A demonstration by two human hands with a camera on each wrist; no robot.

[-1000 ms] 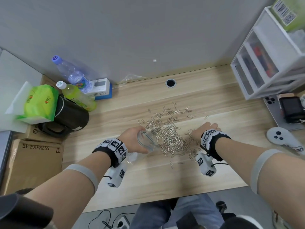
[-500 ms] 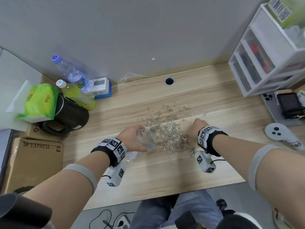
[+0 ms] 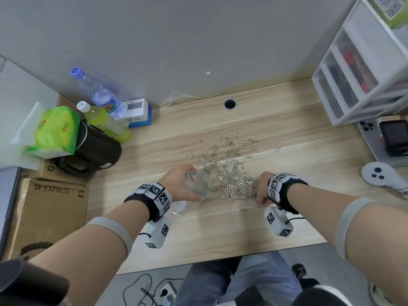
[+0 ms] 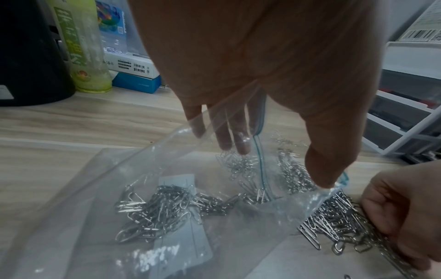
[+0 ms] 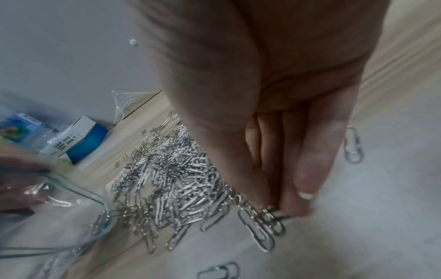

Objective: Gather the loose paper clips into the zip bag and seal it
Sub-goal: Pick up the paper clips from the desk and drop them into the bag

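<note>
Clips everywhere, a silver heap of paper clips (image 3: pixel 229 173) spread across the middle of the wooden desk (image 3: pixel 287 226), with strays trailing off toward the wall and a few lying loose at the near edge. Zip bag (image 3: pixel 197 186) sits right at the heap's left side, mouth propped open and facing the pile, blue zip line curving around the opening. Left hand (image 3: pixel 181 184) holds that mouth, thumb pinching the rim while the fingers (image 4: pixel 226 130) reach inside the plastic, and the left wrist view shows a batch of clips lying inside the bag along with a white card. Right hand (image 3: pixel 262 188) is down at the heap's right edge, fingers curled in, fingertips (image 5: pixel 296 207) touching the desk against a small cluster of clips. Off to the left stand a black kettle (image 3: pixel 97 151), a green drink bottle (image 3: pixel 103 122), a clear water bottle (image 3: pixel 97 91) and a cardboard box (image 3: pixel 48 215). On the right, a white drawer unit (image 3: pixel 362 69), a phone (image 3: pixel 371 140) and a white controller (image 3: pixel 384 177).
</note>
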